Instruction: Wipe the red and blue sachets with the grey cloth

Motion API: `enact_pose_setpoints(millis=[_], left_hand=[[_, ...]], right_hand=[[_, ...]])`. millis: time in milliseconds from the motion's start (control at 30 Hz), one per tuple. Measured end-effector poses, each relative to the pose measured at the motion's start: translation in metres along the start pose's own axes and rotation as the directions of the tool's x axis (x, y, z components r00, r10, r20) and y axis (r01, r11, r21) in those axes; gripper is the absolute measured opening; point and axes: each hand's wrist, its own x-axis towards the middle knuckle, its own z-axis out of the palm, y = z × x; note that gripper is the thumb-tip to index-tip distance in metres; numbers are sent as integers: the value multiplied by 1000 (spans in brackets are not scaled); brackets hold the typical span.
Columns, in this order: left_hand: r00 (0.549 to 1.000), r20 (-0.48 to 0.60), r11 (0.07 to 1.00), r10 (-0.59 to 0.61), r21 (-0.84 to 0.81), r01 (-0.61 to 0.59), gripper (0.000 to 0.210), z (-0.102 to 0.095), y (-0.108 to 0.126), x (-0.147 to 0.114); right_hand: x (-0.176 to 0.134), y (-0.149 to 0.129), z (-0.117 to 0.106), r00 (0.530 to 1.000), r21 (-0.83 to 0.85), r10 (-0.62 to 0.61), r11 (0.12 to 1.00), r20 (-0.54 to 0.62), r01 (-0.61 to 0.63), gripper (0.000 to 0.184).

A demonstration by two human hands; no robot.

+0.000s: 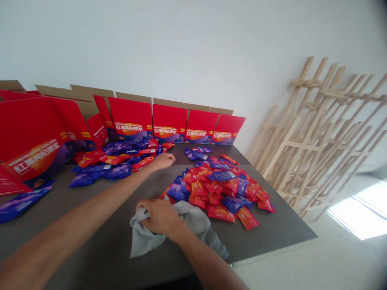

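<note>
My right hand grips a crumpled grey cloth lying on the dark grey table, its fingers curled into the fabric. My left hand is stretched farther forward with its fingers curled in; whatever they may hold is hidden. Just beyond and to the left of it lies a loose spread of red and purple-blue sachets. A larger heap of red and blue sachets is on the right, close to the cloth's far edge.
Red printed cartons with raised flaps line the back of the table, and a larger red carton stands at left. A blue pouch lies before it. Wooden easels lean against the wall beyond the table's right edge.
</note>
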Motion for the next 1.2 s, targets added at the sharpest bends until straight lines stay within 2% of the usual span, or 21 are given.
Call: enact_pose_setpoints(millis=[100, 133, 167, 233, 267, 300, 433, 567, 633, 767, 800, 867, 933, 1033, 1100, 1200], left_hand=[[991, -101, 973, -89, 202, 108, 36, -51, -28, -12], [980, -160, 933, -121, 319, 167, 37, -67, -38, -17], [962, -232, 815, -146, 524, 249, 39, -81, -48, -22], [939, -303, 581, -164, 739, 341, 49, -101, -65, -33], [934, -315, 504, -169, 787, 357, 54, -107, -71, -38], [934, -312, 480, -173, 802, 356, 57, -109, -76, -42], [947, -286, 497, -146, 806, 321, 65, -106, -86, -47], [931, -291, 710, -218, 607, 356, 78, -109, -96, -38], [922, -298, 773, -246, 514, 372, 77, -116, -102, -36], [901, -363, 837, -237, 395, 379, 56, -130, -110, -47], [904, -340, 876, -259, 311, 368, 47, -132, -110, -52], [920, -212, 936, -331, 48, 348, 30, -131, -109, -66], [918, -72, 895, -390, -267, 359, 18, -127, -107, -80], [890, -7, 713, -455, -602, 360, 14, -111, -101, -101], [899, 61, 640, -434, -681, 355, 17, -96, -96, -114], [937, 210, 657, -278, -670, 346, 18, -69, -85, -133]], right_hand=[[0, 1, 2, 1000, 1, -7, 1000, -22, 7, 30], [0, 2, 3, 999, 0, -7, 1000, -31, 7, 30], [0, 2, 3, 999, -1, -4, 1000, -38, 4, 30], [-1, 2, 2, 999, 0, 2, 1000, -39, -2, 29], [-1, 2, 1, 999, 4, 5, 1000, -37, -5, 29], [-1, 2, 1, 999, 9, 6, 1000, -37, -6, 28], [-1, 2, -1, 999, 31, -3, 999, -54, 5, 27], [0, 4, 0, 999, 55, -20, 998, -46, 23, 27], [0, 5, -1, 999, 62, -23, 998, -37, 25, 26], [1, 6, -1, 1000, 77, -13, 997, -19, 14, 26], [1, 6, -1, 1000, 82, -10, 997, -15, 12, 27], [0, 6, -2, 1000, 97, -10, 995, -16, 12, 28], [0, 6, -3, 999, 116, -13, 993, -30, 17, 28], [-2, 4, -4, 994, 169, -36, 984, -106, 53, 31], [-2, 3, -6, 981, 215, -61, 971, -185, 101, 35], [-2, 3, -7, 963, 250, -55, 960, -266, 124, 37]])
